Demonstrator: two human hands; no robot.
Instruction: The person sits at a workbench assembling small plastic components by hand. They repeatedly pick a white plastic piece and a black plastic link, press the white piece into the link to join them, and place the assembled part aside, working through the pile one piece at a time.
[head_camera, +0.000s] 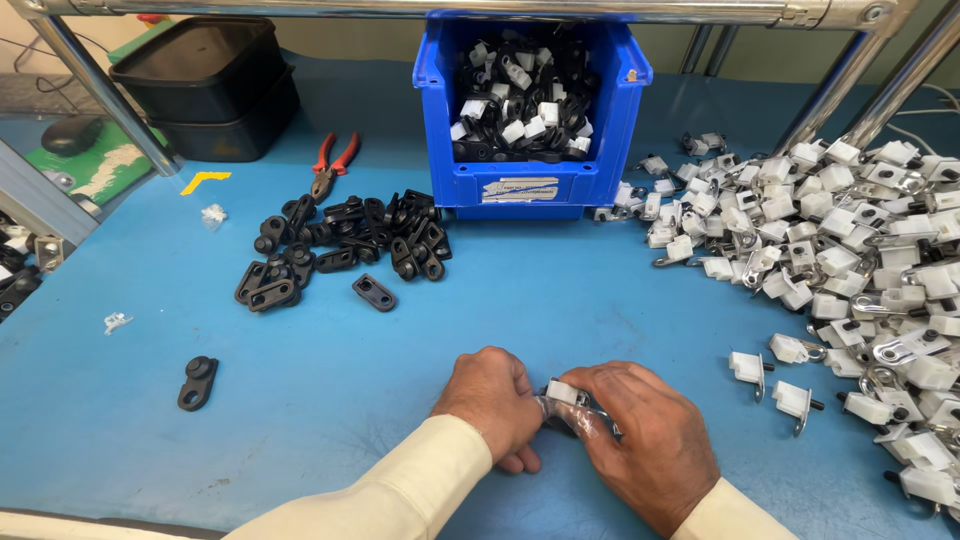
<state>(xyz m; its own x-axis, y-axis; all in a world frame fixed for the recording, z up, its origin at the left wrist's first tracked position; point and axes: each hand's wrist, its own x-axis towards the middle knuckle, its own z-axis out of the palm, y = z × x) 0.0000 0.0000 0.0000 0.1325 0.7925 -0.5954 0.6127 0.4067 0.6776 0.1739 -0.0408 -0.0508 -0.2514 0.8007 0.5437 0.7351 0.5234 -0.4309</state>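
Left hand (492, 400) and right hand (640, 440) together, fingers curled, touching

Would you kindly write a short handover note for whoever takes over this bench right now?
Left hand and right hand: both closed on one small white-and-black part held between them above the blue table.
Supplies: loose black links at left, white pieces heaped at right.
Done: blue bin holds mixed black-and-white parts.
Left: both piles remain large.

Red-handled pliers (335, 160) lie beside stacked black trays (205, 85) — computer mouse (70, 135) far left.
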